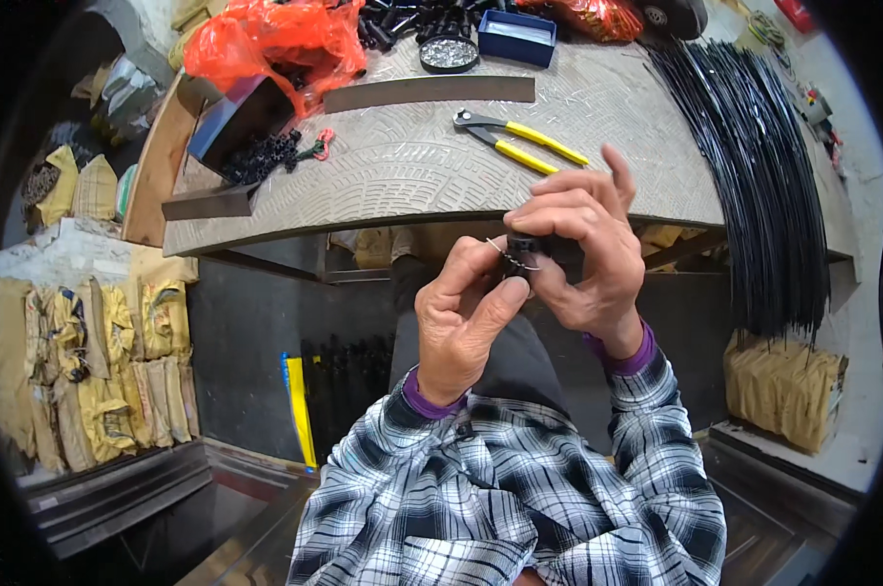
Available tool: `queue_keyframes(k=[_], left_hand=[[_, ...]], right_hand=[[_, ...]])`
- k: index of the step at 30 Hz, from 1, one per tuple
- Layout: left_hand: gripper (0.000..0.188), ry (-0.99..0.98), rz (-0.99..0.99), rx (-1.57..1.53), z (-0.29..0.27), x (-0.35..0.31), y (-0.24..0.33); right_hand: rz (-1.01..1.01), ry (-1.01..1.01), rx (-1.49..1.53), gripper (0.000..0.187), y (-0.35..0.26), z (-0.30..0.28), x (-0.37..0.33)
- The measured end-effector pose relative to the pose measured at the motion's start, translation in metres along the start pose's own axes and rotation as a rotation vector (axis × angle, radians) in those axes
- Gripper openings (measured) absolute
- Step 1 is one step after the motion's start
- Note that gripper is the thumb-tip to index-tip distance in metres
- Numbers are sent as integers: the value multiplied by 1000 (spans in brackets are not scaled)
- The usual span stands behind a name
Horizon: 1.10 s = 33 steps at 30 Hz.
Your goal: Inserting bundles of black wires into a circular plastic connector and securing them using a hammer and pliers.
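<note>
In front of my chest, both hands hold a small dark black part (524,244), with a thin pale wire (519,263) curving around it. My left hand (458,327) grips its lower left side between thumb and fingers. From the upper right, my right hand (593,249) pinches the part's top with fingertips and thumb, while its other fingers are raised. Much of the part is hidden behind my fingers, so its exact kind cannot be made out. Beyond the hands, end-cutting nippers (519,140) with yellow handles lie on the worktable (392,186).
On the table stand a round dish of small shiny pieces (449,54), a blue box (516,39), a metal strip (430,94) and a red plastic bag (275,49). Black parts (261,156) lie at the left. Long black rods (754,166) overhang the right edge. Sacks (119,361) stand at left.
</note>
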<state>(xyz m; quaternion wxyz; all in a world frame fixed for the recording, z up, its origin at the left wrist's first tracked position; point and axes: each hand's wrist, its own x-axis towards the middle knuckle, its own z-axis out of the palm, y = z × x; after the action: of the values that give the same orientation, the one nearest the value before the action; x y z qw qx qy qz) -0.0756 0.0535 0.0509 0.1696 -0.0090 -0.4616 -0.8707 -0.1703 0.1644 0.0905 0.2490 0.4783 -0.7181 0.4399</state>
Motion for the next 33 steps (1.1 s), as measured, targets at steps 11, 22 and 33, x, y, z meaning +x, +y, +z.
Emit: queue_keyframes(k=[11,22,33], left_hand=[[36,50,-35,-30,2,2,4],[35,40,-94,-75,3,2,13],[23,37,156,8,-10,-12,22]], right_hand=[[21,24,133,25,5,-1,-12],[48,161,581,23,17,27,-29],[661,-67,1341,16,-16,38,-47]])
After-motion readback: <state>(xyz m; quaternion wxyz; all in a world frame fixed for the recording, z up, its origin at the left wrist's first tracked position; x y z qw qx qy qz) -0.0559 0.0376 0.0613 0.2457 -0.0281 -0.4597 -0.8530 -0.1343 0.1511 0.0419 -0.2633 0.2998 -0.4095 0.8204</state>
